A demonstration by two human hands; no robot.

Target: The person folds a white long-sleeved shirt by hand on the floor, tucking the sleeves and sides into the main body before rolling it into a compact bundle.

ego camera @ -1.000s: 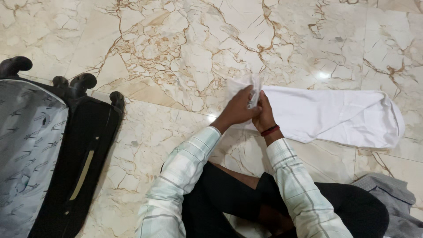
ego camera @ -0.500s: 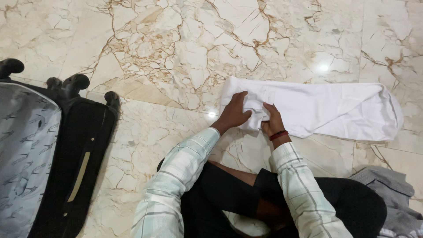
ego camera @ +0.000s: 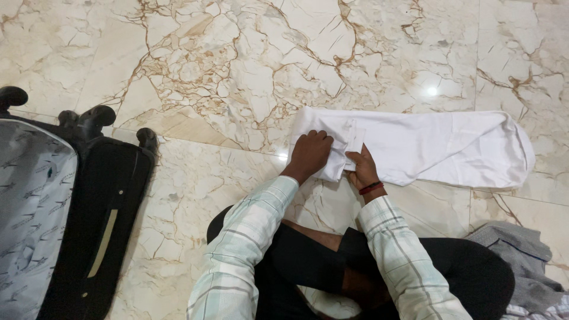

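On the glossy cream marble floor (ego camera: 237, 65) with brown veins, both hands press the near-left end of a long, folded white cotton garment (ego camera: 438, 148).
Left hand (ego camera: 309, 155) lies curled, knuckles down, on the rolled end; right hand (ego camera: 361, 167) pinches its edge. Slick stone could let the fabric slide and the roll loosen. An open black suitcase with grey lining (ego camera: 71, 219) lies left, grey clothes (ego camera: 521, 261) right.

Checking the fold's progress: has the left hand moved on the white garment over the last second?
Yes. The left hand came down from the raised bunch and now presses flat on the white garment, near its left end, beside the right hand.
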